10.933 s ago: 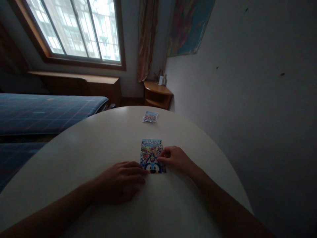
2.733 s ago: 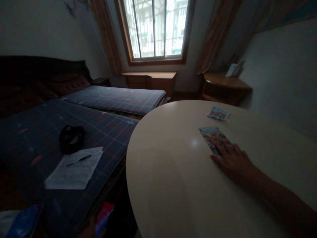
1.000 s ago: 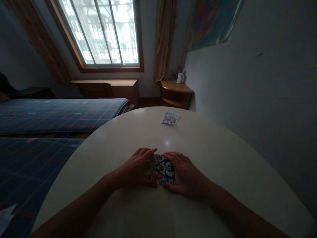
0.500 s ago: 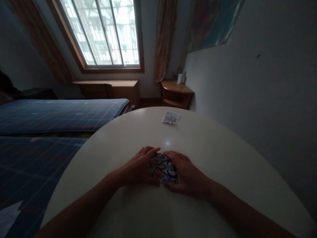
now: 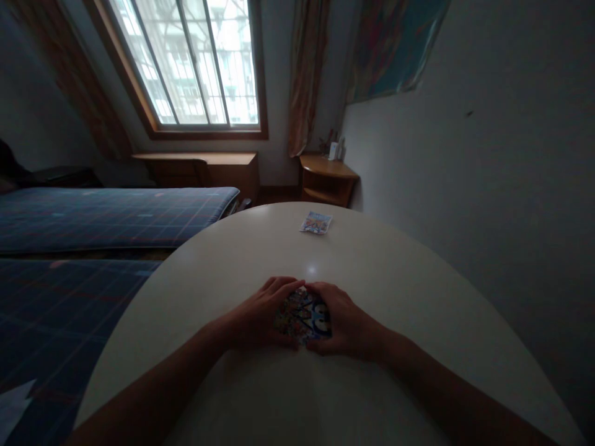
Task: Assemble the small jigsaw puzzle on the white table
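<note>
On the white round table [image 5: 372, 272], a small colourful printed picture that looks like a jigsaw puzzle [image 5: 304, 319] lies between my hands. Its right part shows bold dark-blue and white shapes; the left is finely patterned in mixed colours. My left hand [image 5: 267, 316] curves around the left side, fingers at the far edge and thumb at the near edge. From the right, my right hand [image 5: 344, 319] grips it the same way. The fingertips of both hands nearly meet at the far edge. The puzzle's outer sides are hidden under the palms.
A small printed picture sheet [image 5: 317, 222] lies near the table's far edge. Beds with blue plaid covers [image 5: 116, 214] stand to the left, and a white wall [image 5: 502, 204] runs along the right. A corner shelf [image 5: 328, 167] and a desk [image 5: 232, 159] are beyond the table.
My right hand has shifted slightly left and now covers more of the puzzle's right side. The fingertips of both hands are closer together. The view has turned slightly right.
</note>
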A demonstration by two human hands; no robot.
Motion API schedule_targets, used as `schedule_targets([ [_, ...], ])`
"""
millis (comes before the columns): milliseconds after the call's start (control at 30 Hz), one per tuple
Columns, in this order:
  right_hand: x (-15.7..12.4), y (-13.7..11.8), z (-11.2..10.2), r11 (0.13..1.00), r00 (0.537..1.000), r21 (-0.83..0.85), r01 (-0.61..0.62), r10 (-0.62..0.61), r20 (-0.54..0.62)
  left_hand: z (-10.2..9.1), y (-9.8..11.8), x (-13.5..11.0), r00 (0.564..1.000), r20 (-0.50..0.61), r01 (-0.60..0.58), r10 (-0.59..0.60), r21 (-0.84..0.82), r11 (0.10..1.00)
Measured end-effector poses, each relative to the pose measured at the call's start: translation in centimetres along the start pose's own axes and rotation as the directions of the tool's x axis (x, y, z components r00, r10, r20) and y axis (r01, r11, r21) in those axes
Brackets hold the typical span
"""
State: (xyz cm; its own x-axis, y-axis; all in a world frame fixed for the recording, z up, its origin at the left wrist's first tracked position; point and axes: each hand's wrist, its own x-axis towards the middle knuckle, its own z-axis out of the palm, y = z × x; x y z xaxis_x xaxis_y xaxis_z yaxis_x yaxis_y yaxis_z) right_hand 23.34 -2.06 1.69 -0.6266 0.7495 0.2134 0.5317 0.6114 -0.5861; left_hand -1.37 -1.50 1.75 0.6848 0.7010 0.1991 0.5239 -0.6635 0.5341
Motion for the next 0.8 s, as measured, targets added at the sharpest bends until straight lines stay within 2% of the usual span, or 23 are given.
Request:
schedule_targets([
  [167, -0.09, -0.4, -0.29, 0.998, 1.0, 0.049, -0.027, 0.027, 0.009, 0.36, -0.09, 0.05, 1.0, -0.02, -0.017, 0.018, 0.043, 0.999],
  [467, -0.13, -0.22, -0.33, 0.998, 0.999, 0.057, -0.035, 0.034, 0.025, 0.07, 0.48, 0.28, 0.999, -0.019, 0.047, -0.044, 0.165, 0.985],
  [667, -0.15, -0.03, -0.06, 0.991, 1.0, 0.131, 0.01, -0.012, 0.016, 0.02, 0.16, 0.11, 1.0, -0.017, 0.025, -0.023, 0.123, 0.992],
  [800, 0.06, -0.11, 0.28, 0.976, 0.998, 0.22, 0.004, 0.009, -0.056, -0.23, 0.13, 0.09, 0.999, -0.034, 0.02, -0.018, 0.079, 0.997],
])
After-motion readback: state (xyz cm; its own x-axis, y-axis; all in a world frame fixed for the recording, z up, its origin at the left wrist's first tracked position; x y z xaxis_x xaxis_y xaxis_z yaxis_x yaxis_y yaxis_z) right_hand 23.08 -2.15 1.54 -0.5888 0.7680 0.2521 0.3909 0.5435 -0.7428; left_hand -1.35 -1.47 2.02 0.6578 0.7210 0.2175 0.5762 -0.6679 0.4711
